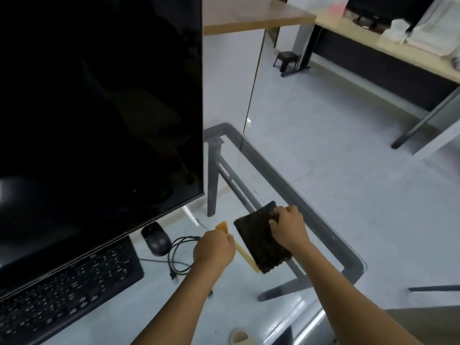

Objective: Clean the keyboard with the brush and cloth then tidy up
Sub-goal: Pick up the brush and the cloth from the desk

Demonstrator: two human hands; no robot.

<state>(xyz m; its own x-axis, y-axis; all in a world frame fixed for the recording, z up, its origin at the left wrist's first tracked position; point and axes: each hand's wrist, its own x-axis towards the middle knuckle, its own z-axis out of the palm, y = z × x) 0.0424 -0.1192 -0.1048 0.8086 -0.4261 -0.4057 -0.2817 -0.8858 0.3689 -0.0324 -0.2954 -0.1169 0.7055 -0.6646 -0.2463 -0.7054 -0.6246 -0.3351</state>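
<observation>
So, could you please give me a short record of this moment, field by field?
surface: glass desk
left hand: gripping the yellow brush
right hand: on the dark cloth, which lies on the desk
keyboard: left of both hands, untouched
mouse: beside the keyboard, coiled cable next to it
monitor: dark

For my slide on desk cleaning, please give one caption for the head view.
Left hand holds the brush, right hand presses the dark cloth on the glass desk.
</observation>
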